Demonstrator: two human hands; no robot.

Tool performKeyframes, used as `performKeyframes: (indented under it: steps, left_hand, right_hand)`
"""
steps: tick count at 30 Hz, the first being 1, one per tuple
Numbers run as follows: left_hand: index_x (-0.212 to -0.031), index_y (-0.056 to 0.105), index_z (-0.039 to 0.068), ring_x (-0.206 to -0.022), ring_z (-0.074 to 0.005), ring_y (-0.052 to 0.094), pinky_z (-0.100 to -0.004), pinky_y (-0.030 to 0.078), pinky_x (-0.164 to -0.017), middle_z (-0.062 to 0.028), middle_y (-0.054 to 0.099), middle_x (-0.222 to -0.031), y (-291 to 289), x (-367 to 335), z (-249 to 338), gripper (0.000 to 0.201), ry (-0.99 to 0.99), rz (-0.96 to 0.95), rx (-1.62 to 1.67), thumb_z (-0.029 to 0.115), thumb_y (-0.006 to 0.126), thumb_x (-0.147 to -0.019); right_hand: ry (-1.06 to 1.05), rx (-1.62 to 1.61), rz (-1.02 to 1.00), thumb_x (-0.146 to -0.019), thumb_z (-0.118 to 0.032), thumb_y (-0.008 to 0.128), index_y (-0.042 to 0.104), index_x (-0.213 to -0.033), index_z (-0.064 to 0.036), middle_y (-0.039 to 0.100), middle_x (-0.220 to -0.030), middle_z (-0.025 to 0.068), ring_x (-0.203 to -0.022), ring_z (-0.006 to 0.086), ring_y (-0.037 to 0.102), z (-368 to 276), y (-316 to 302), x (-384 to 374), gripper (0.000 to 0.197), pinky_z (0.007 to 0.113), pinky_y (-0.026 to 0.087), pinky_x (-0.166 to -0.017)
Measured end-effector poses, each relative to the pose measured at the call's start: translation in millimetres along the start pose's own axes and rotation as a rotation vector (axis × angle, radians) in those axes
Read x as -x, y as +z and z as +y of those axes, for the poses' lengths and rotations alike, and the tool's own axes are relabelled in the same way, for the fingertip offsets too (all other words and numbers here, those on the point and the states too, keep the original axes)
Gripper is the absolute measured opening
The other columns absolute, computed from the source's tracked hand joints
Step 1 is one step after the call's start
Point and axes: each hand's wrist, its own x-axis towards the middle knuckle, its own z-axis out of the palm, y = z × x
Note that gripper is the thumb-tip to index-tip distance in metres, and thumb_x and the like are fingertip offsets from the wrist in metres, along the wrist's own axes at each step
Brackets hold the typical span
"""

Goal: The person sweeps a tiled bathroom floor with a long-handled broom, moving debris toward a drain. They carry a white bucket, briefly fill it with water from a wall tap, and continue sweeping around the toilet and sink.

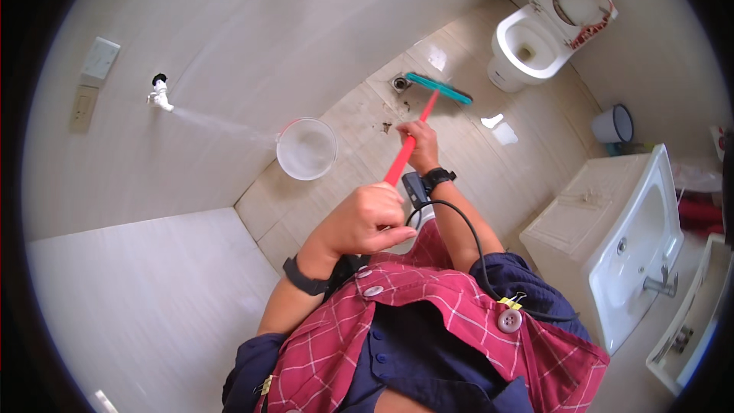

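Observation:
A long-handled floor brush with a red handle (401,160) slants away from me. Its wide teal head (440,89) rests on the tiles beside a floor drain (400,83). My left hand (368,219) is closed around the upper end of the handle, near my body, with the thumb stretched out to the right. Farther down the handle, my right hand (420,147) is wrapped around it. Dark bits of dirt (386,128) lie on the floor left of the brush head. Fingers hide part of the handle, and the underside of the head cannot be made out.
Water sprays from a wall tap (160,96) into a round bucket (306,150) at the left wall. A toilet (529,47) with its lid raised stands far right. To the right are a washbasin cabinet (612,237) and a small bucket (612,124). Wet patches (505,133) shine on the tiles.

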Motion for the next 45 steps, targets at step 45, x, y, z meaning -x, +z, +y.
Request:
performKeyframes:
  steps: [45]
  left_hand:
    - [-0.052,0.048,0.006,-0.048,-0.0265,0.045,-0.0355,0.035,-0.049,-0.0058,0.044,-0.049,-142,44,13,0.032,-0.061,-0.279,0.115,0.013,0.077,-0.065]
  right_hand:
    - [-0.002,-0.033,-0.125,-0.071,-0.004,0.063,0.059,-0.081,-0.0113,0.059,-0.074,0.0055,-0.076,0.0281,0.055,-89,106,11,0.013,0.039,0.040,-0.068]
